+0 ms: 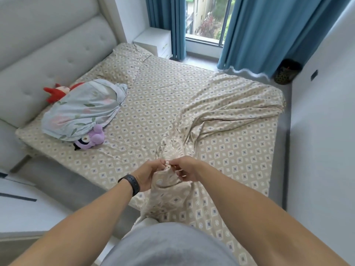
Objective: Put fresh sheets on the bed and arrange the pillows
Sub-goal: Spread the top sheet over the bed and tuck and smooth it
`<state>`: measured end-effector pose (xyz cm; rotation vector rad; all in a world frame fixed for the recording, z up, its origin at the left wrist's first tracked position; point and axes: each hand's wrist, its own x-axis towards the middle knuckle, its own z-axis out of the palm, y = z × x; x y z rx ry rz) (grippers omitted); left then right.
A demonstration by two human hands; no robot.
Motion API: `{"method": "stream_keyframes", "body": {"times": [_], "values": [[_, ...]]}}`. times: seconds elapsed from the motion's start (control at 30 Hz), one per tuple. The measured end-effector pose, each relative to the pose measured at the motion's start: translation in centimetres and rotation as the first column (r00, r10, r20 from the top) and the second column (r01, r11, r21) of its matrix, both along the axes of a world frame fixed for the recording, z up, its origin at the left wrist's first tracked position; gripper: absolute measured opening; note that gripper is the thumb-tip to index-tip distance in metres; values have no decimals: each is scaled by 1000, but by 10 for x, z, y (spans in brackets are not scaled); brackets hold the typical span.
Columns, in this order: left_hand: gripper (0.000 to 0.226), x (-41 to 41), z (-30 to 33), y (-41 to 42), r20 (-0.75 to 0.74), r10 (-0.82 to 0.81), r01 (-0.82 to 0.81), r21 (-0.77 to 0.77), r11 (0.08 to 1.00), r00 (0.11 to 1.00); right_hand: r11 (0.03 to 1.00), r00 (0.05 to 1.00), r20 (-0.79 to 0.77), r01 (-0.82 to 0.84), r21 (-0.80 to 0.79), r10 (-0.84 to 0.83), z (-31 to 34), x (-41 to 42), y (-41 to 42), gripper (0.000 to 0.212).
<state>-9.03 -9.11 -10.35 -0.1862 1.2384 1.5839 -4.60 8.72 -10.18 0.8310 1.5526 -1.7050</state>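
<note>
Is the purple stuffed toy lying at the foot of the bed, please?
No, the purple stuffed toy lies near the headboard, partly under the floral pillow.

Soft, even daylight enters through the window [208, 18] beyond the bed's far edge; shadows are faint, and wide-angle distortion bends the frame's edges.

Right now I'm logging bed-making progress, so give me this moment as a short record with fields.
left hand: left hand pinches the patterned sheet, black wristband on
right hand: right hand pinches the same bunched fold
sheet: beige, spread over the bed, rumpled toward the far right corner
pillows: floral pillow and matching beige pillow by the headboard
toys: red plush, purple plush
</note>
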Motion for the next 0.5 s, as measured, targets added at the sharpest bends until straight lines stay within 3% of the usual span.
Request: {"method": "stream_keyframes", "body": {"times": [0.07, 0.17, 0.2, 0.27, 0.33, 0.4, 0.5], "values": [[30, -3, 0, -1, -16, 49, -50, -42, 998, 999, 999, 1000, -3, 3, 32, -3, 0, 4, -4, 20], [70, -7, 0, 3, -45, 105, -110, -111, 988, 993, 999, 999, -24, -27, 36, 28, 4, 7, -12, 41], [76, -7, 2, 4, -43, 109, -113, -106, 988, 993, 999, 999, -33, -30, 37, 32, 4, 7, -15, 38], [73, -6, 2, 2, 10, 142, -141, -61, 988, 990, 999, 999, -50, -7, 33, 9, 2, 8, -18, 21], [55, -4, 3, 0, 79, 194, -193, -20, 981, 978, 999, 997, -75, 33, 20, -31, 2, 10, -19, 17], [36, -6, 3, -1, 65, 188, -181, -99, 979, 980, 996, 989, -122, 85, 20, -82, 4, 11, -20, 14], [61, -16, -8, -2, 84, 192, -162, -276, 947, 978, 997, 964, -263, 62, 56, -45, 13, 14, -22, 7]]}}
